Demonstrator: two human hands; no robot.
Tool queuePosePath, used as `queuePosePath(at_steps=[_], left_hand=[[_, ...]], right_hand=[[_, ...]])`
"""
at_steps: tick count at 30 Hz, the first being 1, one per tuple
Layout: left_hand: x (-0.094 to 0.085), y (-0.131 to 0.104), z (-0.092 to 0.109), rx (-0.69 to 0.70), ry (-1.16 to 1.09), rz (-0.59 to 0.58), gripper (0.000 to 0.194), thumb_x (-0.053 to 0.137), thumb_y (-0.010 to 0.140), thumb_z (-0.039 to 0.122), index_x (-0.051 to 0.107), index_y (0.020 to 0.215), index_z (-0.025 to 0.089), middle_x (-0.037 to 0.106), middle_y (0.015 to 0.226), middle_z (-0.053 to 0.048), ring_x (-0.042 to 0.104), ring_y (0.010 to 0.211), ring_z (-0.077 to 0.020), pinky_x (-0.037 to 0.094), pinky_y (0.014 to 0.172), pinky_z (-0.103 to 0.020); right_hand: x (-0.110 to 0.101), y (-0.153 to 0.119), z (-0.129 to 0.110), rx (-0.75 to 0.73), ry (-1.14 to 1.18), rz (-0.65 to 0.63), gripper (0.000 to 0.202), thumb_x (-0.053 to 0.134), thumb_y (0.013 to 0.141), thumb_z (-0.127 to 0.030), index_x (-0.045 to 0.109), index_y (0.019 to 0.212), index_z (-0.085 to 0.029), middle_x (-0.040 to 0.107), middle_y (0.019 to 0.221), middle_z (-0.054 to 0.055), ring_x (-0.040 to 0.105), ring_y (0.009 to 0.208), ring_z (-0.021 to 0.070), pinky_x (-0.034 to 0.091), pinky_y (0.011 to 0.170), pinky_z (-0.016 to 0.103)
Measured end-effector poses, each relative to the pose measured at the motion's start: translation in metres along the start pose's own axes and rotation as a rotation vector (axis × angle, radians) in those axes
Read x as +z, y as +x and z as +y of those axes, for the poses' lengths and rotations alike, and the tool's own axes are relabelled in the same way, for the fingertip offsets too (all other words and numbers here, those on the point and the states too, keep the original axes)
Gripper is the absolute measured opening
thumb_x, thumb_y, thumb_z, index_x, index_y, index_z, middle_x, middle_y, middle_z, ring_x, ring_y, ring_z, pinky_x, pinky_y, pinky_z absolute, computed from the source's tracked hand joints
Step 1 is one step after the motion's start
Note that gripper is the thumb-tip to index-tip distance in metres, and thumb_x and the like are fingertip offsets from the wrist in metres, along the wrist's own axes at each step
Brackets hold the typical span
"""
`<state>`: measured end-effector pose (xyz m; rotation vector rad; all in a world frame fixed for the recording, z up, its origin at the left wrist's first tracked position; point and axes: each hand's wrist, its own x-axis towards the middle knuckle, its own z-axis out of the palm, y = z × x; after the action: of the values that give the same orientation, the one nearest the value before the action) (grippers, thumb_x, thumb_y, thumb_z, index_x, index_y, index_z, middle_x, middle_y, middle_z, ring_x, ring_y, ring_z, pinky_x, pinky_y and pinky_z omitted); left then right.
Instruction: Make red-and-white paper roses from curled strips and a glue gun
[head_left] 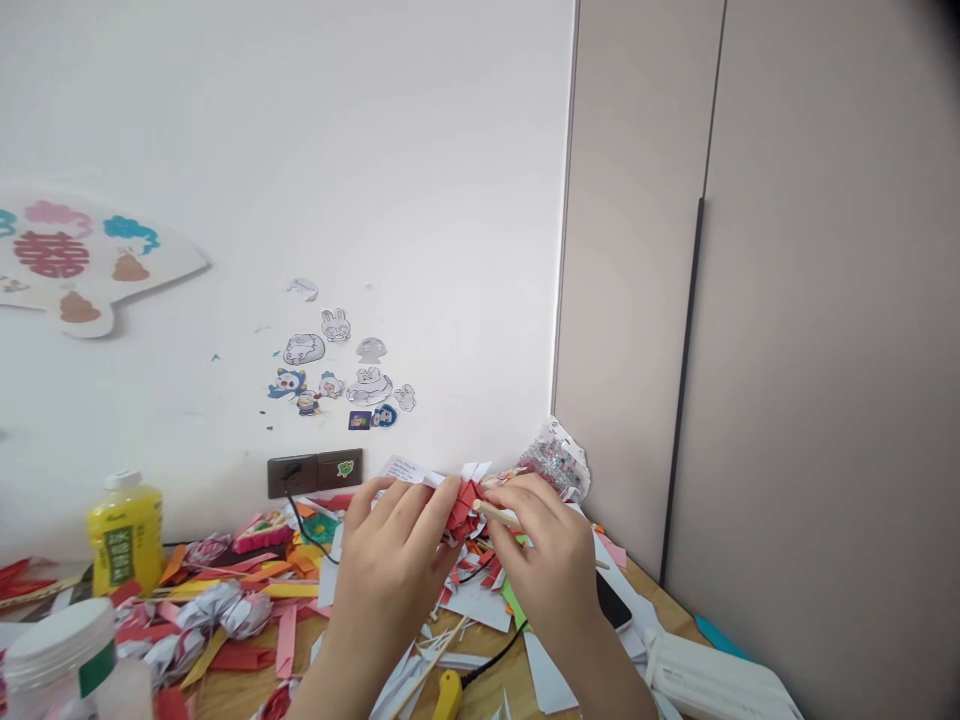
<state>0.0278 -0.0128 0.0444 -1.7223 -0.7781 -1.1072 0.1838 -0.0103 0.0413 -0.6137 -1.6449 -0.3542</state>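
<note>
My left hand (397, 545) is closed on a red folded paper piece (463, 508) with white parts, held up above the table. In my right hand (551, 545) a thin wooden stick (496, 514) is pinched between thumb and fingers. The stick's blunt tip touches or nearly touches the red paper; which of these I cannot tell. Fingers hide part of the paper. Below the hands lie more red and white paper pieces (476, 600).
Folded coloured paper strips (285, 640) litter the wooden table (517, 665). At left stand a yellow bottle (126, 540) and a white-lidded jar (60, 660). A yellow tool (448, 695) with a black cord lies in front. A dark phone (613, 603) rests behind my right wrist, near the cabinet (817, 350).
</note>
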Motion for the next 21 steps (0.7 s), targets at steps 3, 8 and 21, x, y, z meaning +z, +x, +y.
queuePosePath(at_steps=[3,8,21], left_hand=[[0.0001,0.0003,0.0002,-0.002,-0.003,0.004,0.032,0.059,0.074,0.004,0.058,0.105,0.012,0.066,0.072,-0.006,0.058,0.068,-0.0225,0.041,0.078,-0.042],[0.0004,0.0,0.0007,-0.019,-0.023,-0.004,0.03,0.062,0.074,0.007,0.058,0.104,0.01,0.065,0.071,-0.006,0.058,0.067,-0.0226,0.041,0.078,-0.042],[0.0006,-0.0014,-0.0003,-0.096,-0.062,-0.112,0.032,0.06,0.076,0.008,0.055,0.106,0.015,0.067,0.077,-0.004,0.06,0.07,-0.0224,0.039,0.081,-0.041]], right_hand=[[0.0003,-0.0006,-0.0008,-0.068,-0.082,0.024,0.018,0.048,0.088,-0.01,0.066,0.083,-0.014,0.069,0.08,0.01,0.067,0.075,0.0213,0.05,0.06,0.027],[-0.0001,-0.0011,-0.0006,-0.002,-0.066,0.046,0.015,0.051,0.088,-0.013,0.066,0.087,-0.015,0.068,0.08,0.008,0.066,0.071,0.0186,0.05,0.054,0.024],[0.0024,-0.0021,0.006,0.039,0.073,-0.018,0.016,0.051,0.088,-0.012,0.066,0.087,-0.017,0.065,0.083,0.008,0.064,0.074,0.0177,0.049,0.053,0.022]])
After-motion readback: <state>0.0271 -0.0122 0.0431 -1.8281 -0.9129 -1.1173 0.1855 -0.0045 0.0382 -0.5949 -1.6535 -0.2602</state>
